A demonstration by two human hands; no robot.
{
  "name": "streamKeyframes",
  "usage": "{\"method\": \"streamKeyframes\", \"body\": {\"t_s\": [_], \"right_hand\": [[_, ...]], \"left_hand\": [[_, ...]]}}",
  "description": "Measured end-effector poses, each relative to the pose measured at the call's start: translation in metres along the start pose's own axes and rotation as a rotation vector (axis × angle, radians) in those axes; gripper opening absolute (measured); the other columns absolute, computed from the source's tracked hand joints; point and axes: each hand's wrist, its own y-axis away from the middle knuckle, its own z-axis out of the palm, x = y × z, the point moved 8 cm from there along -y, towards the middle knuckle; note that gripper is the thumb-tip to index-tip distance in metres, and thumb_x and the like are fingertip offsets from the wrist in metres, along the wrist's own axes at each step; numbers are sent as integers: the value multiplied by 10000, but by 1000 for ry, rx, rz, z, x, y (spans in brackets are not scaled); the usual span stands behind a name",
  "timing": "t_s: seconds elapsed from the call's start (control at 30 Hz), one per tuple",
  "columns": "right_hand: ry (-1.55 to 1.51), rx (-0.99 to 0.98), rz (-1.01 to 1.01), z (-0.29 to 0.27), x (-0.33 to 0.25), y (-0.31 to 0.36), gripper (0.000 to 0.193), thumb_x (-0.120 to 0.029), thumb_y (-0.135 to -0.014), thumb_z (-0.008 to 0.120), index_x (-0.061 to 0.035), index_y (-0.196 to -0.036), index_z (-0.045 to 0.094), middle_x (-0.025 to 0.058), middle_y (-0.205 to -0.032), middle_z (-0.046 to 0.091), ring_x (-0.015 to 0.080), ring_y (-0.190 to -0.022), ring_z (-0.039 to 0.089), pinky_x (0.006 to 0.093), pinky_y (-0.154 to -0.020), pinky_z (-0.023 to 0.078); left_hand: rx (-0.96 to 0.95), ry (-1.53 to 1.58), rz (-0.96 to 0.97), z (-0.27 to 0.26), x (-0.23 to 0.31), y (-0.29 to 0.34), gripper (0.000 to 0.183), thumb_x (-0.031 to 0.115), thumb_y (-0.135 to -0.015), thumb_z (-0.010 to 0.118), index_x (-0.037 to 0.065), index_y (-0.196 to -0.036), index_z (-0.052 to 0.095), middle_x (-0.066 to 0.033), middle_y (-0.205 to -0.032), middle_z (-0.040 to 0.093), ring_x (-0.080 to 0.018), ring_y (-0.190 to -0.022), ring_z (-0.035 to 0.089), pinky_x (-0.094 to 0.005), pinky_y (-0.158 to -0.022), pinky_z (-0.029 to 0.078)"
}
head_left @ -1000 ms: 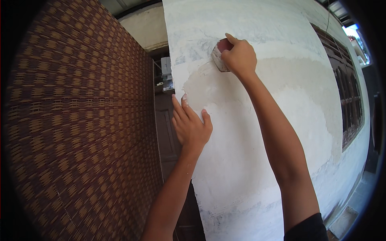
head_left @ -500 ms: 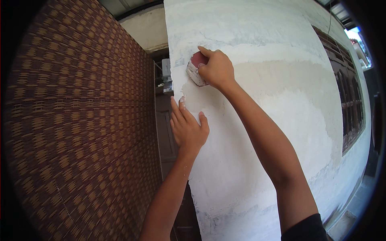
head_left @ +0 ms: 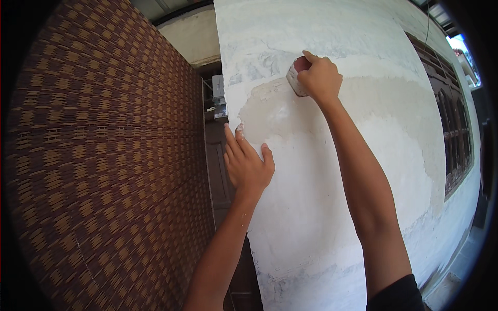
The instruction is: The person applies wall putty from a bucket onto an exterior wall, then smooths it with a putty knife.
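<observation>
A white wall (head_left: 311,207) fills the middle, with a damp-looking beige band of filler (head_left: 275,111) across its upper part. My right hand (head_left: 322,80) grips a putty knife (head_left: 295,83) with a reddish handle part and a blade smeared white; the blade lies against the wall at the band's upper edge. Lower and to the left, my left hand (head_left: 249,160) is spread at the wall's left edge, fingers apart and holding nothing. White paste sticks to one of its fingertips.
A brown and tan woven screen (head_left: 114,155) stands close along the left. Between it and the wall is a narrow gap with a dark door (head_left: 218,166) and a grey box (head_left: 218,86). A barred window (head_left: 451,119) is set in the wall at the right.
My right hand has swept the putty knife to the right along the wall, and beige filler now shows where it passed. My left hand stays nearly in place.
</observation>
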Motion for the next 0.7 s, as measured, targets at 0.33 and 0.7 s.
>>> {"method": "streamKeyframes", "body": {"t_s": [0.33, 0.7], "right_hand": [[15, 64, -73, 6, -15, 11, 462, -189, -735, 630, -179, -1191, 697, 128, -997, 676, 304, -1048, 619, 523, -931, 427], [11, 68, -4, 2, 12, 2, 477, -215, -759, 637, -216, -1234, 678, 132, -1010, 680, 283, -978, 643, 514, -847, 442]], "left_hand": [[31, -33, 24, -2, -3, 0, 665, 220, -854, 601, -48, -1385, 303, -293, -1488, 267, -414, -1257, 430, -476, -1015, 362], [-14, -13, -7, 0, -2, 0, 664, 210, -851, 603, -41, -1386, 301, -289, -1491, 266, -407, -1252, 434, -483, -1009, 363]]}}
